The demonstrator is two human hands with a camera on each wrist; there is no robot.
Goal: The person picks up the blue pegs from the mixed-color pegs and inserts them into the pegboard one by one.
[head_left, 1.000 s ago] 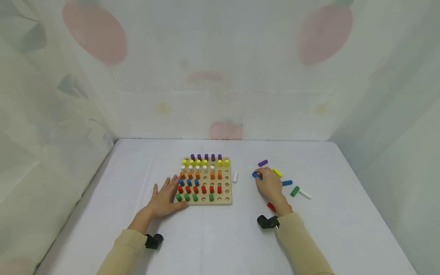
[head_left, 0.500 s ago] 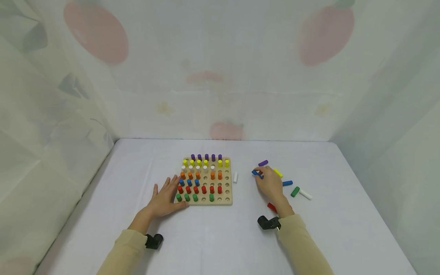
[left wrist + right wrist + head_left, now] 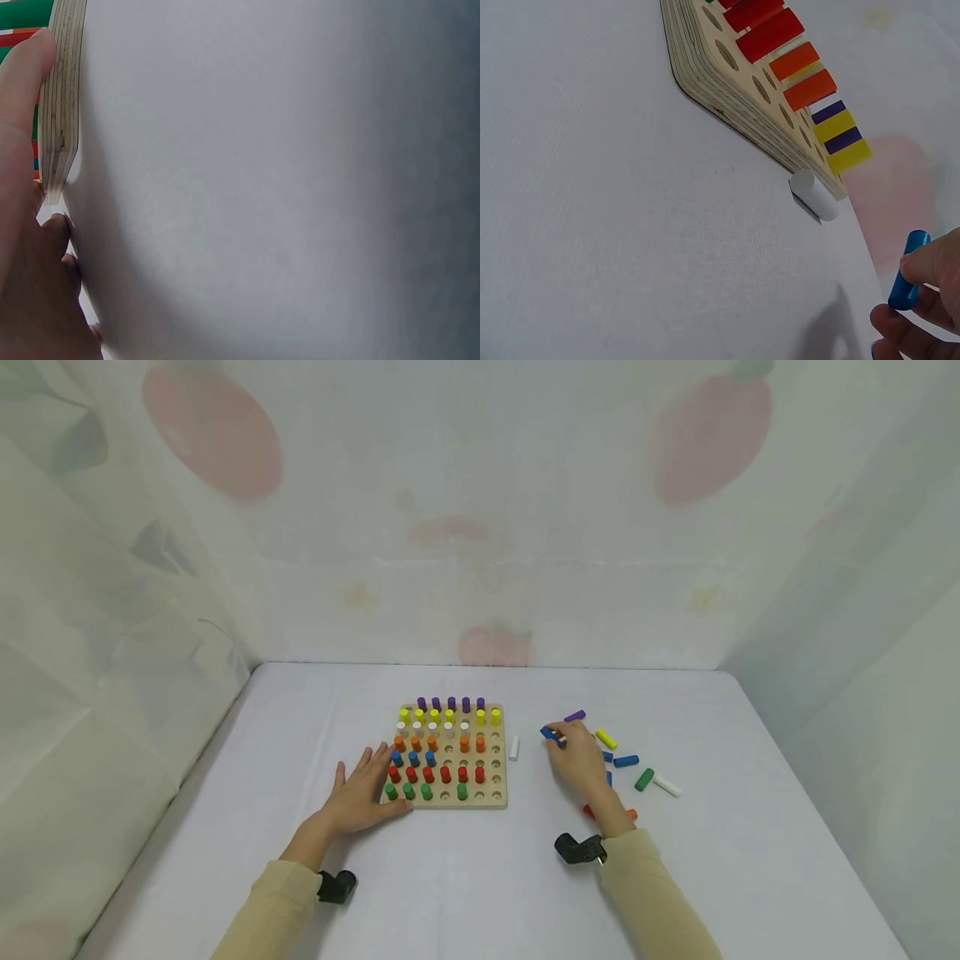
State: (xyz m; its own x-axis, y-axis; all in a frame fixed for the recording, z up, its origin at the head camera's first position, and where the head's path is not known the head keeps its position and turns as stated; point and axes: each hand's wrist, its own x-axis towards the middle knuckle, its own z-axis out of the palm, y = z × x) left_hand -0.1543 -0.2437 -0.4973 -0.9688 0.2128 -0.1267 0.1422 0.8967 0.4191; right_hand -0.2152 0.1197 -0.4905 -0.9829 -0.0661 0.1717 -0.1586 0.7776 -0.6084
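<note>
My right hand (image 3: 583,762) pinches a blue peg (image 3: 904,294) between thumb and fingers, to the right of the wooden pegboard (image 3: 491,802). The board carries rows of purple, yellow, white, orange, blue, red and green pegs, with bare holes mostly along its right side. Spread out at the board's left edge, my left hand (image 3: 356,797) touches it, the thumb along the front left corner. In the left wrist view that thumb (image 3: 30,71) lies against the board's layered side. A loose white peg (image 3: 815,195) lies just beside the board's right edge.
Around the right hand several loose pegs lie on the white table: purple (image 3: 575,716), yellow (image 3: 607,739), blue (image 3: 626,761), green (image 3: 644,779), white (image 3: 667,786) and orange (image 3: 632,815). A red peg (image 3: 588,811) is partly behind the wrist. Fabric walls enclose the table.
My right hand has shifted slightly left toward the board with the blue peg, uncovering more blue pegs and an orange one behind it. The left hand and board stay in place.
</note>
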